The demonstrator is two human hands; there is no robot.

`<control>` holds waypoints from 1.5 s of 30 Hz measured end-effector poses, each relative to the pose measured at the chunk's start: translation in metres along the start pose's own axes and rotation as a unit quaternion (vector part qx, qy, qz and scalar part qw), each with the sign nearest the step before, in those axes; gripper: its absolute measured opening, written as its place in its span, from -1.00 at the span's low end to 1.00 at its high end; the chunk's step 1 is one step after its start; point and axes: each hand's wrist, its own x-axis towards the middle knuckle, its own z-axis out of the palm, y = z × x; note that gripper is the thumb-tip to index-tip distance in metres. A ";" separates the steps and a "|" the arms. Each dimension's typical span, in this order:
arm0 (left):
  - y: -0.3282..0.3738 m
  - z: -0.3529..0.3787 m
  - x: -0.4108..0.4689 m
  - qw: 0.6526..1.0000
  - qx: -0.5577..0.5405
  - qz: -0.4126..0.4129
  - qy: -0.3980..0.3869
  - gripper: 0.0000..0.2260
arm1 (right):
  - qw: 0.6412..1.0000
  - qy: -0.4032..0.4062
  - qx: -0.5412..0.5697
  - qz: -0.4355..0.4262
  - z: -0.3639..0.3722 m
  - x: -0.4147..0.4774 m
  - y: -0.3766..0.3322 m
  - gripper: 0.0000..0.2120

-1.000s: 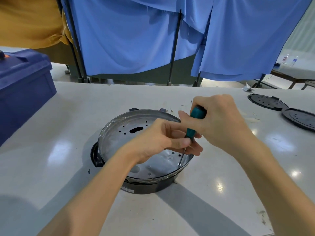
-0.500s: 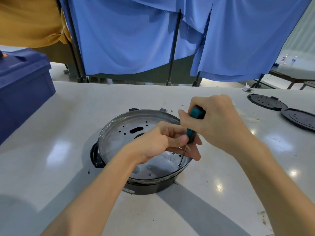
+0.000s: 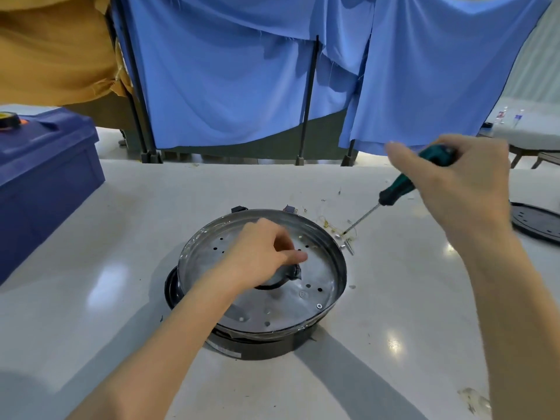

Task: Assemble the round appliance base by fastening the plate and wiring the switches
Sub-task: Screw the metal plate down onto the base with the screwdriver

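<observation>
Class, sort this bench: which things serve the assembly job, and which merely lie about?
In use: appliance base, metal plate, screwdriver in the right hand, loose screws beside the base.
Lying about: blue crate, black disc, blue cloth.

Black round base [image 3: 257, 348] upright, perforated silver plate [image 3: 325, 268] seated on top — one screw [image 3: 318, 306] fitted at its near-right edge. Loose screws [image 3: 348, 245] lie just beside the base; teal screwdriver [image 3: 403, 186] tilted, tip among them
</observation>
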 end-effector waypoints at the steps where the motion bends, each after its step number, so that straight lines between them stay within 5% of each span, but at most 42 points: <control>1: -0.001 0.002 0.001 0.995 0.097 -0.010 -0.011 -0.79 | 0.999 0.007 0.015 0.028 -0.002 0.010 0.010 -0.53; 3: -0.003 0.008 0.001 0.982 0.178 -0.029 -0.049 -0.70 | 0.994 -0.035 0.049 0.088 0.000 0.022 0.031 -0.63; 6: -0.007 0.016 0.002 0.982 0.157 -0.033 -0.102 -0.61 | 0.968 -0.172 0.096 0.156 0.018 0.021 0.055 -0.82; 13: -0.013 0.014 0.008 0.977 0.153 -0.012 -0.150 -0.66 | 0.894 -0.419 -0.078 0.135 0.084 -0.013 0.081 -0.44; 15: -0.016 0.012 0.009 0.976 0.157 -0.010 -0.152 -0.65 | 0.880 -0.451 -0.085 0.126 0.093 -0.018 0.080 -0.48; 19: -0.017 0.006 0.007 0.981 0.136 -0.025 -0.136 -0.69 | 0.871 -0.465 -0.084 0.138 0.100 -0.023 0.077 -0.76; 22: -0.024 -0.015 0.009 0.992 0.126 -0.025 0.007 -0.77 | 0.871 -0.462 -0.091 0.140 0.100 -0.025 0.076 -0.81; 24: -0.035 -0.032 0.010 0.965 0.238 -0.040 0.099 -0.62 | 0.872 -0.462 -0.090 0.136 0.099 -0.025 0.075 -0.83; 26: -0.048 -0.043 0.008 0.936 0.323 -0.119 0.071 -0.41 | 0.874 -0.462 -0.087 0.126 0.099 -0.024 0.075 -0.82; 29: -0.066 -0.048 0.004 0.948 0.252 -0.195 0.008 -0.38 | 0.876 -0.457 -0.082 0.129 0.100 -0.024 0.076 -0.82; 34: -0.077 -0.053 0.006 0.964 0.200 -0.165 0.056 -0.69 | 0.885 -0.439 -0.073 0.138 0.102 -0.028 0.078 -0.78; 41: -0.082 -0.060 0.016 0.970 0.213 -0.112 0.036 -0.77 | 0.824 -0.533 -0.032 0.190 0.090 -0.022 0.077 -0.51; 45: -0.082 -0.061 0.026 0.973 0.210 -0.090 0.023 -0.81 | 0.827 -0.524 -0.003 0.204 0.091 -0.019 0.075 -0.39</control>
